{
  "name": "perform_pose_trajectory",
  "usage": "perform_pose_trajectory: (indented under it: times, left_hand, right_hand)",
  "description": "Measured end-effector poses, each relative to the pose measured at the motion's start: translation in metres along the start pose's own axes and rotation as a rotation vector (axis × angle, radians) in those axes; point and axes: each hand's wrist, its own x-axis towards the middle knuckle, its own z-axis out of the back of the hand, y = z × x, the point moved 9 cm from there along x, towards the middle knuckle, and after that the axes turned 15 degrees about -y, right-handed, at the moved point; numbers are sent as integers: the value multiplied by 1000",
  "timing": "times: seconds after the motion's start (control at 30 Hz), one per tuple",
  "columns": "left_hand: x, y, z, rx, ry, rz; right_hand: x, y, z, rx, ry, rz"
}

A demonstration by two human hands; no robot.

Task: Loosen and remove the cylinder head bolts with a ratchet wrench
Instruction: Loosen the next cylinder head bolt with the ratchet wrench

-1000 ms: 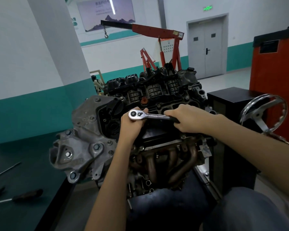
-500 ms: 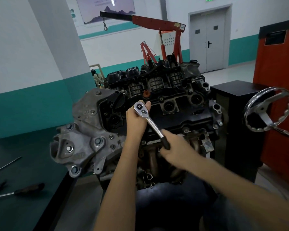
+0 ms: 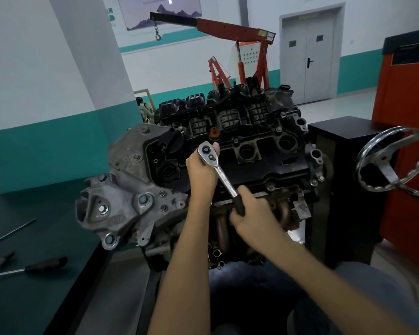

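A chrome ratchet wrench (image 3: 219, 172) stands over the black cylinder head (image 3: 259, 155) of an engine on a stand. Its round head sits on top, near the head's front left, and its black grip slants down to the right. My left hand (image 3: 202, 171) holds the ratchet's head from below and behind, fingers wrapped under it. My right hand (image 3: 252, 211) grips the black handle end, in front of the exhaust manifold (image 3: 286, 209). The bolt under the socket is hidden by the ratchet head and my left hand.
A grey timing cover (image 3: 128, 189) juts out at the engine's left. Screwdrivers (image 3: 34, 267) lie on the dark bench (image 3: 34, 298) at left. A chrome handwheel (image 3: 392, 158) sticks out at right, before a black cabinet (image 3: 344, 180) and an orange cabinet (image 3: 406, 117). A red engine hoist (image 3: 237, 32) stands behind.
My right hand has swung the ratchet handle from pointing right, level across the head, down towards me. My left hand has stayed on the ratchet's head.
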Motion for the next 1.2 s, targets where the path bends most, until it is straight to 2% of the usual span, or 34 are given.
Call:
perform_pose_trajectory:
  times: [0.1,0.2,0.27,0.4,0.5,0.57,0.63,0.77,0.83,0.9,0.97,1.1,1.2]
  left_hand:
    - [4,-1,1,54,-20,-10]
    - [6,4,1,44,14,1]
    - [5,3,-1,33,76,-9]
    - [5,-7,-5,41,162,-58]
    - [9,-1,1,25,148,-19]
    - [6,2,6,-17,119,8]
    - [0,1,6,-42,87,5]
    - [2,3,3,-22,27,48]
    - [3,1,5,27,18,16]
    - [1,-3,7,-12,23,-6]
    - [4,3,5,-19,60,33]
    - [8,3,-7,37,216,6]
    - [9,5,-5,7,198,25]
  right_hand:
    - [-16,15,-31,163,-11,-79]
    - [-8,14,-24,150,62,-45]
    - [12,3,0,0,129,60]
    - [78,4,54,-521,197,423]
    - [98,26,57,-674,175,632]
    - [89,26,54,-649,134,577]
    - [63,15,50,-531,74,414]
    - [-3,14,-2,-66,52,24]
    - [-17,24,-33,100,42,-79]
    - [-19,27,-42,168,51,-108]
    - [-8,21,-28,89,95,-44]
    - [39,-2,27,-263,238,181]
    - [82,9,53,-576,245,442]
